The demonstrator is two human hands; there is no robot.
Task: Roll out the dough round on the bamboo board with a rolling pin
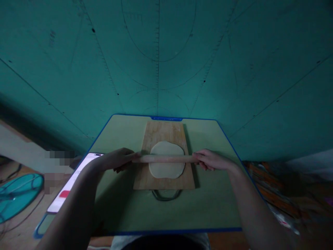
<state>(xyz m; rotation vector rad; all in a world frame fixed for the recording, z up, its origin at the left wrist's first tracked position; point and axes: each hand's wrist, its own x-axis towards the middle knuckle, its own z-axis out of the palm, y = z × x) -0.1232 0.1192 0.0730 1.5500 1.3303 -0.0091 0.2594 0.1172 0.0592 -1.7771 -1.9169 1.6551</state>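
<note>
A wooden rolling pin (166, 159) lies crosswise over a flat, roundish sheet of pale dough (167, 172). Beneath the dough is a wooden cutting board (164, 130) with a dark loop handle (166, 199) at its near end. My left hand (124, 159) grips the pin's left end, just beyond the board's left edge. At the other end, my right hand (208, 159) has its fingers closed on the pin, past the board's right edge. Dough shows both above and below the pin.
The board rests on a small table (215, 208) with a blue rim. A phone with a lit screen (75, 180) lies at the table's left edge, partly behind my left forearm. A green wall (166, 69) with drawn lines stands behind. A turquoise round object (20, 196) is at lower left.
</note>
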